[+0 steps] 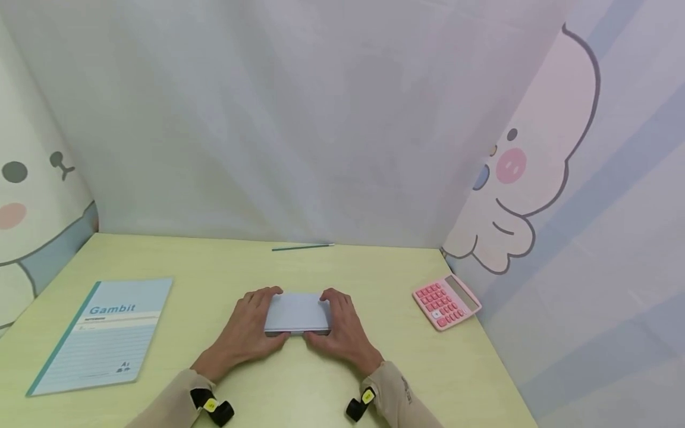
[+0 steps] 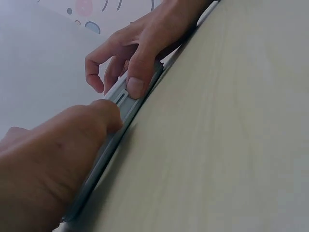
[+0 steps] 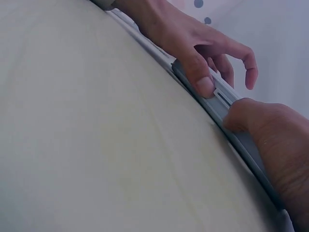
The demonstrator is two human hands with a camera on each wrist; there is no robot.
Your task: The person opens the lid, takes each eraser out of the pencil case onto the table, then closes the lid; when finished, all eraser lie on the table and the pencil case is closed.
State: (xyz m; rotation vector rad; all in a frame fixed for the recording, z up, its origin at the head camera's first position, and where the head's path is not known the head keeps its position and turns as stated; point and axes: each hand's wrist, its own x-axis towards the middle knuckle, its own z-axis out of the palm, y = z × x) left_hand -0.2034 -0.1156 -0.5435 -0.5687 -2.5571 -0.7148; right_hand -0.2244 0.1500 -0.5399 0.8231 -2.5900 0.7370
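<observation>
1. Flat grey case (image 1: 297, 312) lies on the yellow-green table (image 1: 342, 380), middle of the tabletop, near the front edge, lid down.
2. Left hand (image 1: 251, 330) grips the case's left end: fingers curled over the far edge, thumb pressed on the near edge.
3. Right hand (image 1: 342, 330) grips the right end the same way, fingers curled over the far side, thumb on the near edge.
4. Left wrist view: both thumbs press on the case's (image 2: 126, 104) front edge, close together at a narrow slot; the right hand's (image 2: 137, 46) other fingers are bent above the lid, slightly spread.
5. Right wrist view: the left hand's (image 3: 198, 43) thumb presses on the front edge of the case (image 3: 227, 104), its fingers curled above the lid; the right thumb sits just beside it.
6. Both sleeves are beige; black straps with yellow tags on both wrists.
7. Blue notebook (image 1: 104, 336) marked "Gambit" lies flat on the left of the table, well apart from the hands.
8. Pink calculator (image 1: 446, 301) lies on the right, near the wall.
9. Thin pencil (image 1: 302, 246) lies at the back edge of the table, against the backdrop.
10. Backdrop (image 1: 535, 178) with cartoon figures stands around the table.
</observation>
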